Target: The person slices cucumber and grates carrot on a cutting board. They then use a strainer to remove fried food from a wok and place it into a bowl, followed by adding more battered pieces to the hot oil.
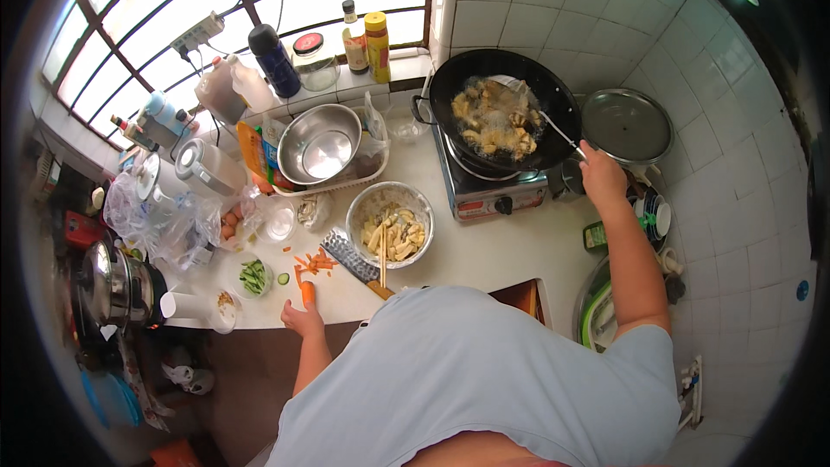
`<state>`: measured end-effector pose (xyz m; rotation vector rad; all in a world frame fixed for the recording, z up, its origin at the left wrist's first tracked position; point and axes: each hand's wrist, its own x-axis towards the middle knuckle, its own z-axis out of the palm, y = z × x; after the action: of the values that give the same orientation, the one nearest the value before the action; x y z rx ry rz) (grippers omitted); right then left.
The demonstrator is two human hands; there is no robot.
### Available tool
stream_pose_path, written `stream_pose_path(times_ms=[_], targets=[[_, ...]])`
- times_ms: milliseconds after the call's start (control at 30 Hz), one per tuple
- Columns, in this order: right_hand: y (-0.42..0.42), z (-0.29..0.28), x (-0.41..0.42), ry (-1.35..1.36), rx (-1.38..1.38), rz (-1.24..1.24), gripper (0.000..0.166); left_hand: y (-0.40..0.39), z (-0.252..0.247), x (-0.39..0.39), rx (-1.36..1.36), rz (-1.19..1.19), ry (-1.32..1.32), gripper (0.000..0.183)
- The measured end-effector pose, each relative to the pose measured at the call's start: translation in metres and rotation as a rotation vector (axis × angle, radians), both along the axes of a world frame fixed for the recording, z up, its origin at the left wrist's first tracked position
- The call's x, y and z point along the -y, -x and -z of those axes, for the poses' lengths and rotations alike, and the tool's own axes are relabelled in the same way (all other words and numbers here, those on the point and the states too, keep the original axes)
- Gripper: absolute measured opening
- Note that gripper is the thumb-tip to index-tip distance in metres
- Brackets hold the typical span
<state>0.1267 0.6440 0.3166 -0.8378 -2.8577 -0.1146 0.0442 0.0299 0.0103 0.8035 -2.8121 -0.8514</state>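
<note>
My right hand [603,175] grips the metal handle [561,128] of a wok utensil. Its head [509,82] lies partly hidden among browned pieces frying in bubbling oil [496,120]. The black wok [564,100] sits over a portable gas stove [496,198]. At the counter's front edge, my left hand [305,320] has its fingers on the lower end of a peeled carrot [308,294]. Cut carrot strips [318,263] lie just beyond it. To their right, a cleaver [350,256] with a wooden handle rests beside a metal bowl [425,204] of pale battered pieces [405,240], with chopsticks [382,253] leaning in it.
Green vegetable strips [253,277] fill a clear bowl left of the carrot, near a small dish [224,312]. An empty steel basin [318,143] tops a white basket [373,172]. Bottles [377,45] line the windowsill. A large lid [626,124] stands right of the wok.
</note>
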Motion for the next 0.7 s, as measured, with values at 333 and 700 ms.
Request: stream_pose_path(times_ms=[333, 700], targets=[[-0.005, 0.029, -0.046, 0.185, 0.017, 0.113, 0.030, -0.035, 0.006, 0.018, -0.001, 0.013, 0.014, 0.056], [-0.028, 0.004, 0.021, 0.778, -0.193, -0.125, 0.034, -0.051, 0.024, 0.039, 0.059, -0.011, 0.000, 0.048]])
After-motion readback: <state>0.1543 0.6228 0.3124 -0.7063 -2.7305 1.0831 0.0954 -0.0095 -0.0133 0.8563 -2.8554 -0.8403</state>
